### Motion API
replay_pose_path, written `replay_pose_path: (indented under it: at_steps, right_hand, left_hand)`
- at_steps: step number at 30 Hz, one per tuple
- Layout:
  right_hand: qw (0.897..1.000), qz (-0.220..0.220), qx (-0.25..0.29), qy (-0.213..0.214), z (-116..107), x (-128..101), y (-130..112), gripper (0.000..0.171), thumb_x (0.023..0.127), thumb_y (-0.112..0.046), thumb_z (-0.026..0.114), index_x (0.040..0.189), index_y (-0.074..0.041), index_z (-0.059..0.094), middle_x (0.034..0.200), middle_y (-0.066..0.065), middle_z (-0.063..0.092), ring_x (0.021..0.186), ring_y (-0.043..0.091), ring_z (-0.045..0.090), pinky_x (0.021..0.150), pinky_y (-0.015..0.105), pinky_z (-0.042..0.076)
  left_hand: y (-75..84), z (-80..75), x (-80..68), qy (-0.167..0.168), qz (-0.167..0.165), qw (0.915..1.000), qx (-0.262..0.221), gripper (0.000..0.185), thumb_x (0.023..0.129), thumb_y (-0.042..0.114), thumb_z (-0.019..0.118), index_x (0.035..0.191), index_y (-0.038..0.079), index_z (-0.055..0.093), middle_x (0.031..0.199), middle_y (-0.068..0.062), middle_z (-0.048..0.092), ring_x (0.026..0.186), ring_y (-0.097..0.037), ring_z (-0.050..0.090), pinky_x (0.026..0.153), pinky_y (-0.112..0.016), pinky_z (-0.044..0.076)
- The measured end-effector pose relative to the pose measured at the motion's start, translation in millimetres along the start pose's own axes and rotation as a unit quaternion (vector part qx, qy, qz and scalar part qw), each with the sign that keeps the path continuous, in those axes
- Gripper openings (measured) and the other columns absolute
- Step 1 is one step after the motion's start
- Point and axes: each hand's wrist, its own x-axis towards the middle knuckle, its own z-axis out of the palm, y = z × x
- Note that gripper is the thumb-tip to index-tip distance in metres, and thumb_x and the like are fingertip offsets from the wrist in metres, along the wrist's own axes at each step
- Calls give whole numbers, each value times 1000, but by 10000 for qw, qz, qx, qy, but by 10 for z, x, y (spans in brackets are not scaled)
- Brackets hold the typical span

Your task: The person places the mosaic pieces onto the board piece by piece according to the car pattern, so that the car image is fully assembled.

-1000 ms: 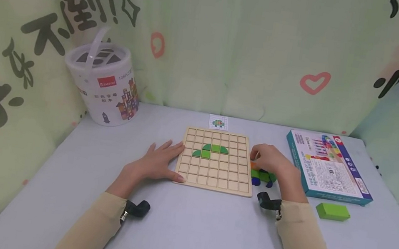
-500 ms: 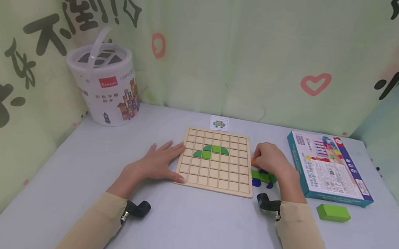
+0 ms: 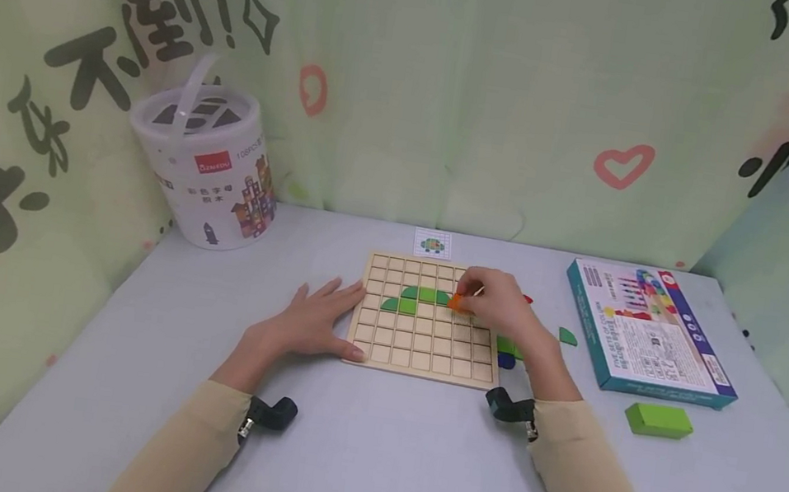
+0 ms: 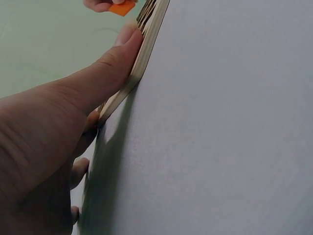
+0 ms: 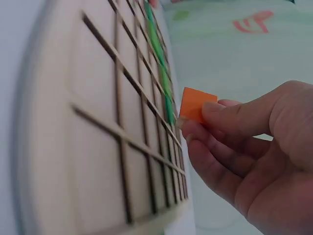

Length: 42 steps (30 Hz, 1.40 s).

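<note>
A wooden grid board [image 3: 421,341] lies on the white table. Set in its upper cells are green pieces: light green squares [image 3: 427,294] and darker rounded pieces [image 3: 389,303]. My left hand [image 3: 313,320] rests against the board's left side, fingers spread, its thumb over the near left corner. Over the board's upper right cells, my right hand [image 3: 502,303] pinches an orange square tile [image 5: 192,104] between thumb and fingers. In the right wrist view the tile is tilted beside the grid; whether it touches cannot be told. Loose green and blue pieces [image 3: 507,360] lie right of the board, partly hidden by the right arm.
A small pattern card [image 3: 432,243] lies behind the board. At the right are a flat box [image 3: 659,339], a lime green block [image 3: 659,420] and a loose green quarter piece [image 3: 567,336]. A white bucket [image 3: 205,171] stands at the back left.
My right hand has lifted the orange tile from the loose pieces and carried it left, over the board. This uncovers a green piece and a bit of red. My left hand stays put.
</note>
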Motion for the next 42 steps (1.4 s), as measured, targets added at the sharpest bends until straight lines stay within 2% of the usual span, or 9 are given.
replay_pose_path:
  at_steps: [4, 9, 15, 21, 27, 33, 42]
  right_hand:
    - [9997, -147, 147, -125, 185, 43, -101, 7, 91, -1, 65, 94, -6, 68, 96, 9, 68, 90, 24, 58, 79, 33, 51]
    - [9996, -294, 28, -17, 314, 77, -191, 9, 91, 0, 63, 92, -7, 69, 92, 6, 68, 88, 23, 58, 80, 34, 52]
    - [9982, -387, -457, 49, 376, 82, -205, 13, 92, 1, 63, 93, -6, 73, 94, 6, 69, 88, 23, 59, 83, 35, 55]
    - [9939, -553, -949, -112, 391, 61, -223, 15, 89, 2, 66, 91, -6, 79, 94, 5, 65, 89, 23, 59, 82, 35, 55]
    - [9934, -537, -957, -331, 357, 44, -280, 16, 91, -1, 64, 91, -8, 79, 96, 4, 68, 91, 22, 59, 83, 35, 54]
    - [9952, -345, -859, -310, 226, -24, -260, 21, 92, -3, 61, 104, -9, 76, 101, 5, 72, 92, 24, 59, 84, 37, 54]
    - [9955, -150, -926, -97, -38, -104, -20, 23, 94, -6, 61, 113, -5, 73, 105, 11, 71, 91, 25, 59, 81, 39, 52]
  left_hand:
    - [8, -4, -2, -11, -9, 10000, 4, 113, 73, 71, 72, 160, 23, 18, 168, 8, 14, 158, -28, 5, 122, -66, 0]
    - [17, -13, -2, -14, -13, 10000, -1, 113, 74, 71, 72, 160, 23, 18, 168, 8, 14, 158, -28, 5, 122, -66, 1]
    - [5, 6, 17, -31, 52, 10000, -48, 113, 73, 73, 71, 160, 24, 18, 168, 9, 14, 158, -27, 5, 122, -66, 0]
    - [15, 5, 28, -81, 43, 10000, -11, 113, 73, 73, 71, 160, 24, 17, 168, 9, 13, 158, -26, 3, 122, -66, 0]
    - [21, -19, -2, -88, -53, 9999, 45, 112, 74, 71, 71, 160, 23, 18, 168, 9, 13, 158, -27, 5, 122, -66, 1]
    - [18, -14, -9, -57, 42, 10000, 43, 113, 74, 72, 71, 160, 21, 19, 168, 7, 15, 157, -29, 6, 121, -68, 2]
    - [-5, -18, -5, -88, 7, 10000, -41, 114, 73, 73, 70, 160, 23, 16, 168, 9, 13, 158, -27, 4, 122, -65, 0]
